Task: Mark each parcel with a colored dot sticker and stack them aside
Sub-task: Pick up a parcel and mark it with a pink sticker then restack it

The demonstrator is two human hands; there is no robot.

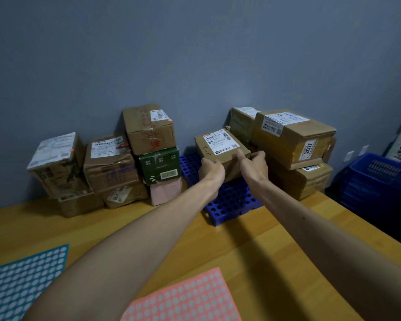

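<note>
Both hands are stretched out to the parcel at the middle of the frame. The left grip is clamped on its near left corner and the right grip on its near right side, thumbs on the top edge. The parcel sits just above the blue perforated pallet, though whether it rests on the pallet or is lifted clear I cannot tell. No dot shows on its label side, so this looks like the fetching step: a fresh parcel taken from beside the right pile.

The next move calls for drawing it back over the table toward the pink sticker sheet at the lower middle, with the teal sticker sheet at lower left, and freeing one hand to peel a dot.

The left pile carries at least one orange dot, so it is likely the marked stack. The right pile crowds the right hand closely. A blue basket stands at the right edge.
</note>
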